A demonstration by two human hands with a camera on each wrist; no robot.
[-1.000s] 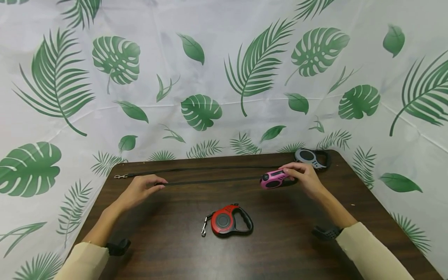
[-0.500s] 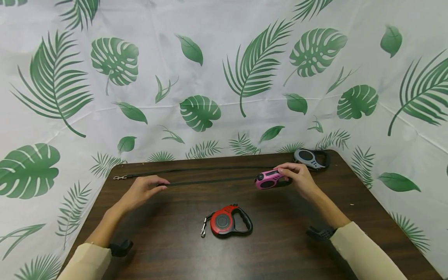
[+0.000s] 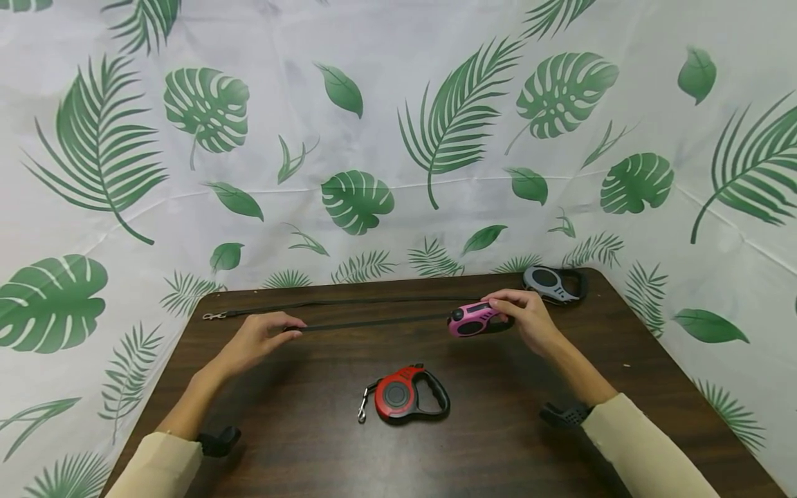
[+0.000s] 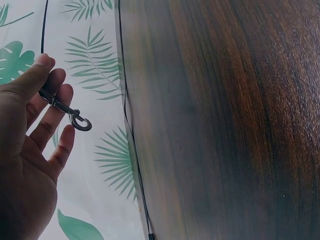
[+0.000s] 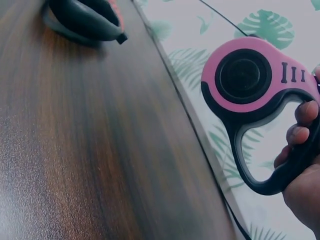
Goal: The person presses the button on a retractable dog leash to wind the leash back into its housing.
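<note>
My right hand [image 3: 530,319] grips the black handle of a pink retractable dog leash [image 3: 468,321], held above the table. Its fingers curl through the handle loop in the right wrist view. A thin black cord [image 3: 373,323] runs taut from the pink case to my left hand [image 3: 254,340]. That hand pinches the cord's end between thumb and forefinger. Below the pinch, a dark metal snap hook [image 4: 75,116] hangs by the other fingers in the left wrist view. A red retractable leash [image 3: 396,394] lies nearer me, its silver clip [image 3: 362,404] to the left.
A grey retractable leash [image 3: 551,282] lies at the table's back right corner. Its black cord [image 3: 349,300] stretches along the back edge to a metal hook [image 3: 214,315] at left. Behind the brown table [image 3: 324,443] hangs a leaf-patterned cloth [image 3: 373,138].
My right hand has moved left with the pink leash, and the left hand has shifted slightly right. The cord span between them is shorter. The red and grey leashes have stayed put.
</note>
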